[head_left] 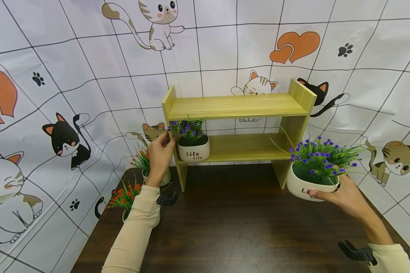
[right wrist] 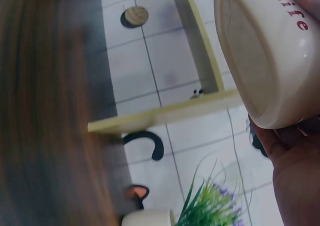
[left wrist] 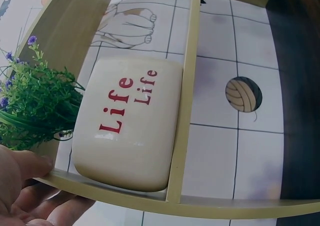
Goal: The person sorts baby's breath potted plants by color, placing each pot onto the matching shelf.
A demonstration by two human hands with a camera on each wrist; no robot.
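Observation:
A yellow wooden two-tier shelf stands on the dark table. My left hand holds the edge of its left side panel, thumb inside and fingers outside in the left wrist view. Just beside that hand, a white flowerpot marked "Life" with purple flowers sits at the left end of the lower tier. My right hand grips a second white flowerpot with purple flowers, raised in front of the shelf's right side. Its base faces the right wrist camera, and the thumb lies across the lettering.
Two pots with orange-red flowers stand on the table left of the shelf, partly behind my left arm. Another white pot with purple flowers shows low in the right wrist view. Cat-patterned sheeting lines the walls behind.

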